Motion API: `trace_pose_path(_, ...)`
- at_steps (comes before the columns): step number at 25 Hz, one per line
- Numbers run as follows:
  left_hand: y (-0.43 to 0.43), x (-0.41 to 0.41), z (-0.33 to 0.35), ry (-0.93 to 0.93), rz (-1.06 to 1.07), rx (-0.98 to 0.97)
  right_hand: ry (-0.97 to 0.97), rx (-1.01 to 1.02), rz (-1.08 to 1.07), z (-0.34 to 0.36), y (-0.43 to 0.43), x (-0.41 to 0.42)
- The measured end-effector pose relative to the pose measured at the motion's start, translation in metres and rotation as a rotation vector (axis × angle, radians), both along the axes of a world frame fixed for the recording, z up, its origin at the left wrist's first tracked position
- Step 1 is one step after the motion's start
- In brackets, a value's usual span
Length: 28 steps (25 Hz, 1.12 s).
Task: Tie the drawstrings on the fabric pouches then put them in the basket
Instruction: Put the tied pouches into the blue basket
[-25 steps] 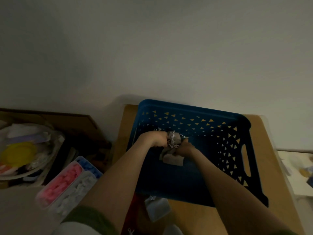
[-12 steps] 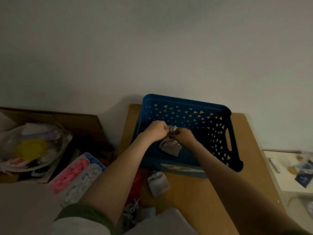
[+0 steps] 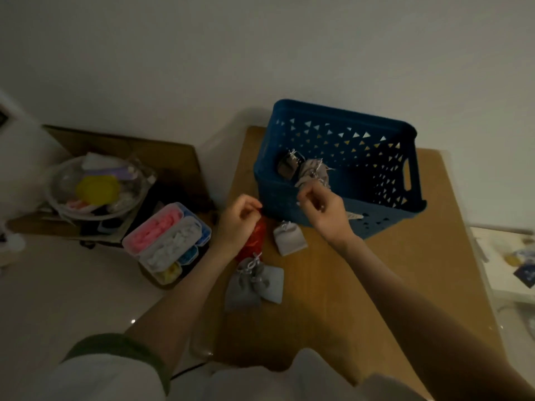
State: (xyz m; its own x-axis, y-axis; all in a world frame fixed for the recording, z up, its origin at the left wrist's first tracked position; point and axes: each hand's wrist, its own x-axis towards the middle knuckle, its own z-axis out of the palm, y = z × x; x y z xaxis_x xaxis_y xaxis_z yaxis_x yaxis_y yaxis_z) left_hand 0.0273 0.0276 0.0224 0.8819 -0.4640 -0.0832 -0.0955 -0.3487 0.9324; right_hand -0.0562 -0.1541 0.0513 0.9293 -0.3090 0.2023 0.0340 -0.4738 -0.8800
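Note:
The blue basket (image 3: 376, 218) stands at the back of the wooden table (image 3: 405, 270). Inside it lie a dark pouch (image 3: 286, 167) and a grey pouch (image 3: 314, 172) with its strings gathered. My right hand (image 3: 325, 211) hovers in front of the basket's near wall, fingers loosely curled, holding nothing. My left hand (image 3: 238, 219) is over the red pouch (image 3: 256, 240), and its fingertips pinch the pouch's top. A small grey pouch (image 3: 289, 238) lies beside the red one. Closer to me lie another grey pouch (image 3: 243, 289) and a pale blue-grey pouch (image 3: 274, 286).
Left of the table sits a compartment box (image 3: 168, 241) with pink, white, blue and yellow pieces. Behind it is a clear bowl (image 3: 98, 189) of mixed items on a cardboard sheet. A white surface (image 3: 509, 264) with small items lies to the right.
Both hands left the basket and let go of the grey pouch, which now lies inside. The left hand dropped to the red pouch. The view shifted, showing more table and pouches.

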Motion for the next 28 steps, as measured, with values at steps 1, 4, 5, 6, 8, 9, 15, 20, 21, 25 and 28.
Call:
trace_pose_path(1, 0.012, -0.005, -0.011, 0.161, 0.014, 0.036, 0.034, -0.066, 0.068, -0.006, 0.009, -0.005)
trace_pose_path(4, 0.047, -0.010, -0.050, 0.423, -0.095, 0.350, 0.422, -0.170, 0.271, -0.039, 0.036, -0.015)
trace_pose_path(5, 0.056, -0.012, -0.061, 0.445, -0.203, 0.463, 0.614, -0.228, 0.325, -0.055, 0.042, -0.018)
trace_pose_path(6, 0.063, -0.015, -0.069, 0.463, -0.313, 0.554, 0.767, -0.274, 0.366, -0.073, 0.048, -0.023)
trace_pose_path(8, 0.073, -0.025, -0.083, 0.452, -0.424, 0.671, 0.909, -0.248, 0.381, -0.106, 0.060, -0.032)
trace_pose_path(9, 0.074, -0.031, -0.087, 0.420, -0.411, 0.694, 0.920, -0.215, 0.350, -0.118, 0.065, -0.036)
trace_pose_path(15, 0.065, -0.044, -0.088, 0.653, -0.282, 0.436, 0.981, 0.213, 0.259, -0.123, 0.053, -0.049)
trace_pose_path(20, 0.055, -0.045, -0.084, 0.763, -0.169, 0.201, 0.733, 0.708, 0.281, -0.115, 0.029, -0.062)
trace_pose_path(21, 0.052, -0.044, -0.083, 0.811, -0.164, 0.135, 0.722, 0.738, 0.284, -0.113, 0.028, -0.061)
trace_pose_path(25, 0.041, -0.047, -0.079, 1.119, -0.165, -0.068, 0.829, 0.500, 0.238, -0.111, 0.048, -0.052)
trace_pose_path(28, 0.038, -0.050, -0.079, 0.736, -0.320, 0.301, 0.916, 0.439, 0.237, -0.114, 0.062, -0.046)
